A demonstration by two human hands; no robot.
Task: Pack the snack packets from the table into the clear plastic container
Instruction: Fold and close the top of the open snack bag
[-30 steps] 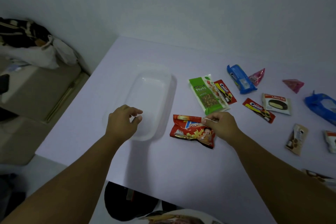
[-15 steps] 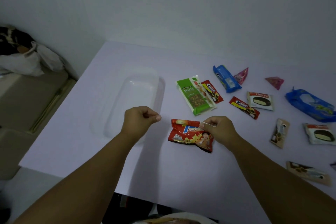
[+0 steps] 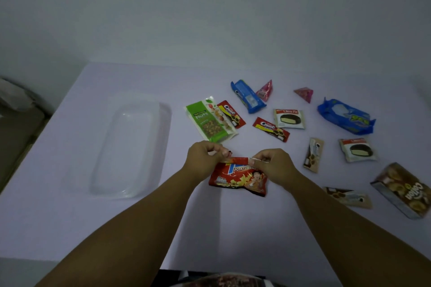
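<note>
The red foil potato-snack packet (image 3: pixel 239 176) sits at the near middle of the white desk (image 3: pixel 70 216), held by its upper edge: the left hand (image 3: pixel 202 158) pinches the top left corner between fingertips and thumb, and the right hand (image 3: pixel 272 164) pinches the top right corner the same way, both closed tight on the crimped seam. Whether the packet's lower edge touches the desk cannot be told. To the left, well apart from the packet, the clear rectangular plastic container (image 3: pixel 130 149) lies on the desk with nothing inside. Just beyond the hands lies a green nuts packet (image 3: pixel 210 120), touching a small red biscuit packet (image 3: pixel 232 114). A second red biscuit packet (image 3: pixel 271 128), a blue cookie packet (image 3: pixel 247 96), two pink triangular sweets (image 3: pixel 304 94), two white chocolate-pie packets (image 3: pixel 289 119), a large blue wrapper (image 3: pixel 346 119), two brown sachets (image 3: pixel 313 155) and a brown biscuit box (image 3: pixel 403 190) spread to the right.
</note>
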